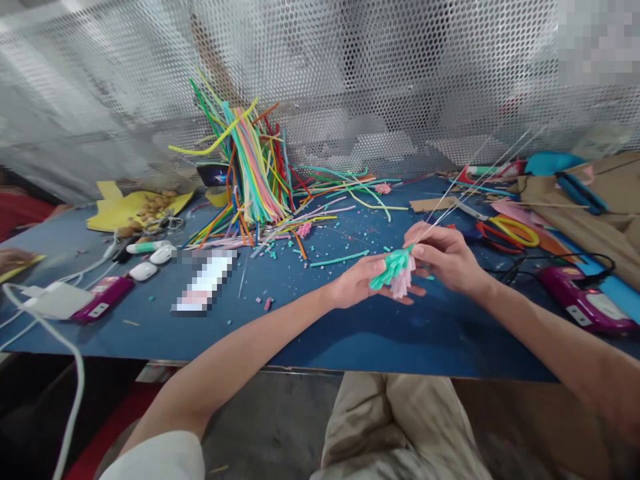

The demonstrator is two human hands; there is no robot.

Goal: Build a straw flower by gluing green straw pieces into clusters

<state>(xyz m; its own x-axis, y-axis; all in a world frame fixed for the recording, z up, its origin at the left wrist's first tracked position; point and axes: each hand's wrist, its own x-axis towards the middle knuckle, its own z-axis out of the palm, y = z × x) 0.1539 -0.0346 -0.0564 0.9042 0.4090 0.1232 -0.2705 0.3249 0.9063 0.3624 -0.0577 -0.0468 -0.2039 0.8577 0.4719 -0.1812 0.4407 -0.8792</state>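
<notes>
A pipe-cleaner flower (400, 268) in mint green and pale pink is held above the blue table. My left hand (357, 279) cradles it from the left, thumb on top and fingers beneath. At its narrow green end, my right hand (444, 257) pinches the base with thumb and fingertips. Long thin wires (465, 193) run from that pinch up and to the right. The right fingers partly hide where the wires join the flower.
A large bundle of coloured pipe cleaners (255, 167) stands at the back. Scissors (515, 230) and a purple power strip (585, 300) lie on the right. A phone (206, 280) and another purple power strip (104, 298) lie left. Clippings dot the table (300, 333). Another person's hand shows far left.
</notes>
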